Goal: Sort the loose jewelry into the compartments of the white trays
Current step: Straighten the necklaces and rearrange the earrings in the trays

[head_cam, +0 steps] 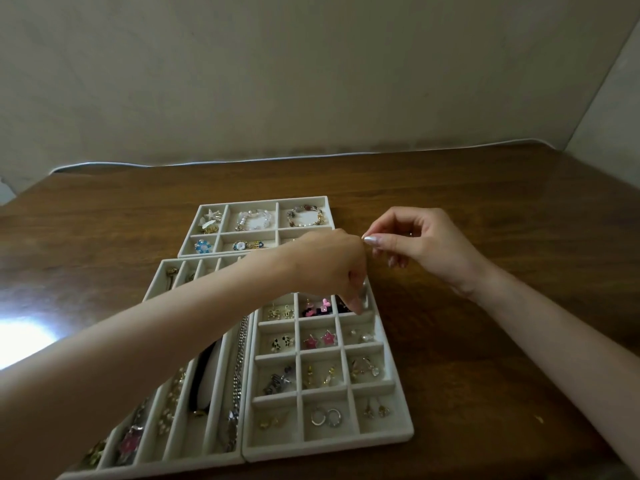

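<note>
Left hand [332, 268] covers a tray [329, 449] compartment; held piece unclear.

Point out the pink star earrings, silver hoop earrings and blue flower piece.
pink star earrings [310, 341], head view, left star.
silver hoop earrings [311, 418], head view, left hoop's rim.
blue flower piece [202, 246], head view, flower's centre.

Brown wooden table [485, 188] — plain beige wall [311, 71] behind.
</note>
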